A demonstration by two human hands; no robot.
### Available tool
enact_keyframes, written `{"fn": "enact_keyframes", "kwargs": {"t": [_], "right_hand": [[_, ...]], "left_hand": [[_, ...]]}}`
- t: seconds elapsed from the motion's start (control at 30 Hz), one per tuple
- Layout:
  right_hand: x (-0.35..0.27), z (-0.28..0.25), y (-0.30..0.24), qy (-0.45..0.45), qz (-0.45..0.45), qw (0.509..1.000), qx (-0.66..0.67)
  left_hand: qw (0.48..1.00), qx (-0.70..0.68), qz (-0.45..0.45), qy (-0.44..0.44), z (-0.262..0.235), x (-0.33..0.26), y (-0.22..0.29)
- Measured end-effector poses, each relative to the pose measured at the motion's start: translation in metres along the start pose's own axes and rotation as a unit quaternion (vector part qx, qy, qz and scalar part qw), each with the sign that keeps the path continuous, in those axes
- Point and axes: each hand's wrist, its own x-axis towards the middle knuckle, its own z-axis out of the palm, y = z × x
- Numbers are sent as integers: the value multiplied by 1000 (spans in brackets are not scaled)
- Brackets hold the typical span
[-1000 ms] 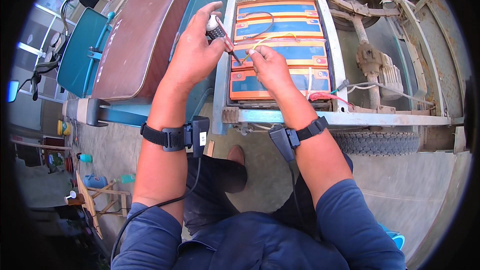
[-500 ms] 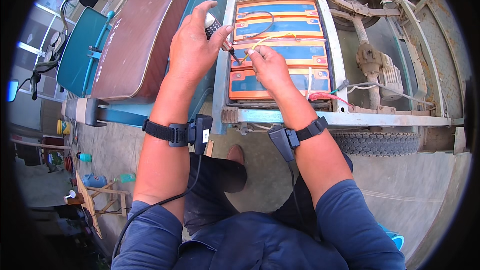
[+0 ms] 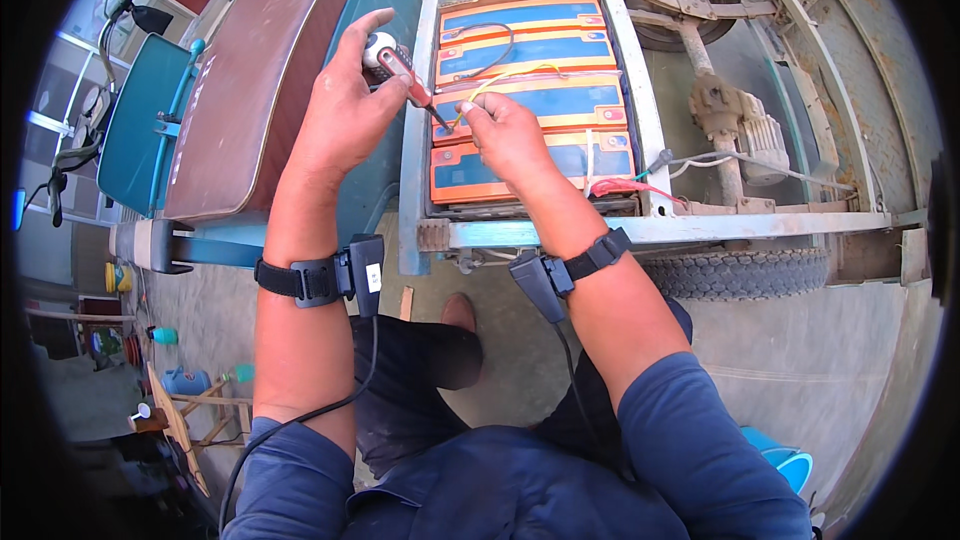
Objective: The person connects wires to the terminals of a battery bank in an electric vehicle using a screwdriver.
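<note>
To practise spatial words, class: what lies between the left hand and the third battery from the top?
In the head view, the red-handled screwdriver slants from the left hand toward the third battery, crossing over the pale blue frame rail.

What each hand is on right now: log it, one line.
left hand: holds screwdriver, tip at left end of battery | right hand: pinches yellow wire | nearby: other batteries, metal frame
</note>
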Motion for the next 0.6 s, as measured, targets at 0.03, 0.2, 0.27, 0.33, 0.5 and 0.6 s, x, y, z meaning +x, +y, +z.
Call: {"fn": "enact_keyframes", "kwargs": {"t": [0.03,0.2,0.27,0.33,0.5,0.6], "right_hand": [[-1,1,-2,-4,2,1000,7],[-1,1,2,0,-4,1000,3],[-2,0,0,7,0,1000,-2],[-1,0,1,5,0,1000,-8],[-1,0,0,4,-1,1000,-11],[-2,1,-1,-3,9,1000,-11]], "left_hand": [[998,53,2,19,1,-1,2],[987,127,61,73,9,-3,2],[997,5,65,37,9,-1,-4],[999,-15,41,1,6,-1,-1],[989,120,45,73,11,0,2],[995,39,66,63,8,0,-8]]}}
